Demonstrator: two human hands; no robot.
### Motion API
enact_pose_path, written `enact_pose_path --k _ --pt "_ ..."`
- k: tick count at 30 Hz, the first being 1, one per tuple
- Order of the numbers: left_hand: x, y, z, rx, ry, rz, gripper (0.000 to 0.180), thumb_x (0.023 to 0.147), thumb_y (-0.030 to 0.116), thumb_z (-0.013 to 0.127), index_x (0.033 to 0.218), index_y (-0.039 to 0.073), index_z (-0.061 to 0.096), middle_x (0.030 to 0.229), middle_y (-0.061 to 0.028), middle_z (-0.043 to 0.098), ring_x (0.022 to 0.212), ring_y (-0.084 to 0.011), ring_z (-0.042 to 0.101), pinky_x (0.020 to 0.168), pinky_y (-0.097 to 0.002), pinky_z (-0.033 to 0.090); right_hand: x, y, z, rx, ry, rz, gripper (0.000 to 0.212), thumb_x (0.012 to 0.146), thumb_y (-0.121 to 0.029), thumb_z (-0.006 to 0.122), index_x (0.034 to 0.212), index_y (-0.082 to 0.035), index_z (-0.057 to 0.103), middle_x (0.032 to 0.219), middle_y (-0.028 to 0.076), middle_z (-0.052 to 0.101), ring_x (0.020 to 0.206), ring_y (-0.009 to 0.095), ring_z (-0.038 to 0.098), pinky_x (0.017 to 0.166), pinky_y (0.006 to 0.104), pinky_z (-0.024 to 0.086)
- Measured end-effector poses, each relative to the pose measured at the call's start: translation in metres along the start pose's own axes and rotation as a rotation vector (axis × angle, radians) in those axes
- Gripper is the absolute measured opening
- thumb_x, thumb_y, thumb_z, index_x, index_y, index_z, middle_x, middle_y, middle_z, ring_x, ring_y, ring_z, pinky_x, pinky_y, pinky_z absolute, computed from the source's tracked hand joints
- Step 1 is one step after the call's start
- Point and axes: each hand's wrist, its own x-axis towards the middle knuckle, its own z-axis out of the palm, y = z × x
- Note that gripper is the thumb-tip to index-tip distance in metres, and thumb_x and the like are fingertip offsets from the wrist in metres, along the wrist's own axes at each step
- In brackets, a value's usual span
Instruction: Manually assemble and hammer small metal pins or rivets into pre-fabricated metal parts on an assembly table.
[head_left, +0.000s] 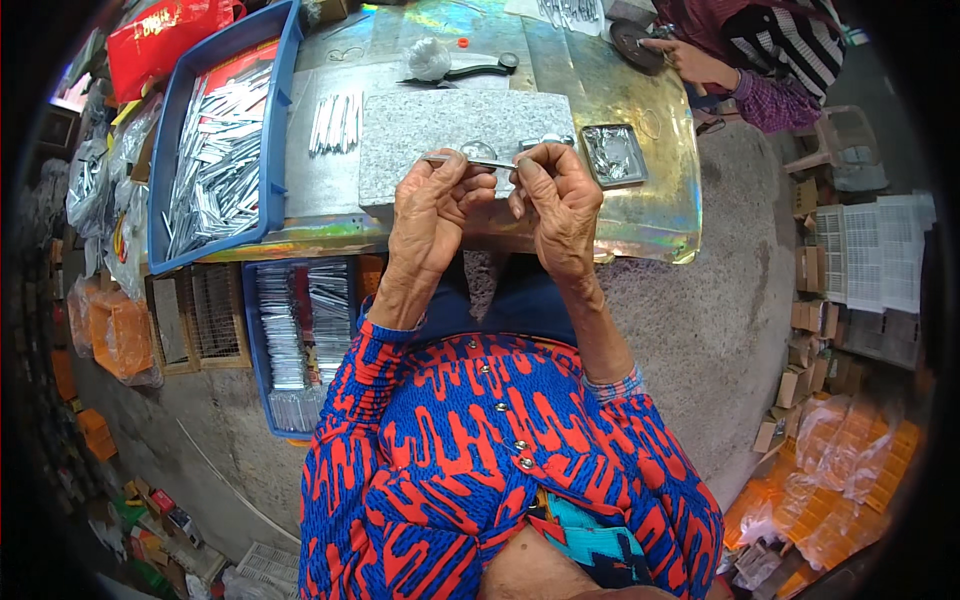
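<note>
Between my two hands is a slim silvery metal piece (490, 162), level above the near edge of a speckled grey stone block (430, 120). My left hand (432, 205) pinches its left end between thumb and fingers. At the other end my right hand (562, 205) is closed around the tip; whether a smaller part sits in those fingers I cannot make out. Behind the piece, a small round shiny object (478, 149) rests on the block. A square metal tray (613, 183) of small silvery parts lies right of the block. Several similar slim pieces (337, 123) lie in a row to its left.
A blue bin (275, 150) heaped with metal pieces stands at the table's left, by a red bag (160, 45). Below is another filled blue bin (262, 400). A black-handled tool (480, 70) lies behind the block. At far right, a co-worker's hand (690, 65) touches a dark disc (636, 45).
</note>
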Motion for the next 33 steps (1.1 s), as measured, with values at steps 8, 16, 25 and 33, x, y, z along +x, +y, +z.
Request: enact_pose_path --k 8,16,25,33 --pt "-0.005 -0.011 0.006 -0.100 0.063 0.037 0.014 0.086 0.010 0.054 0.095 0.004 0.046 0.083 -0.0125 0.058 0.076 -0.0211 0.063 0.064 -0.0254 0.054 -0.002 0.023 0.003 -0.614 0.174 -0.450 0.006 0.087 -0.006 0.052 0.085 -0.002 0.049 0.070 0.002 0.050 0.054 0.005 0.045 0.048 0.0186 0.038" --pt "-0.007 -0.007 0.011 0.098 0.040 0.247 0.014 0.086 0.010 0.054 0.097 0.003 0.049 0.086 -0.0107 0.060 0.073 -0.0185 0.062 0.065 -0.0259 0.053 -0.007 0.025 0.012 -0.158 0.189 -0.109 0.009 0.086 -0.009 0.055 0.084 -0.002 0.050 0.067 -0.001 0.049 0.049 0.003 0.042 0.041 0.0169 0.033" --pt "-0.001 0.006 0.008 0.587 0.067 0.383 0.014 0.083 0.007 0.059 0.093 -0.002 0.056 0.078 -0.0085 0.061 0.067 -0.0134 0.060 0.058 -0.0225 0.050 -0.009 0.033 0.021 0.140 0.148 0.113 0.012 0.087 -0.011 0.053 0.089 0.000 0.050 0.072 0.001 0.050 0.051 0.002 0.041 0.041 0.0158 0.034" --pt "0.019 0.007 0.004 0.753 0.038 0.413 0.012 0.085 0.009 0.056 0.093 -0.001 0.053 0.077 -0.0083 0.062 0.064 -0.0107 0.059 0.056 -0.0201 0.048 -0.013 0.034 0.019 0.283 0.030 0.205 0.031 0.086 -0.008 0.050 0.113 0.006 0.043 0.074 0.003 0.050 0.055 0.002 0.040 0.043 0.0157 0.035"
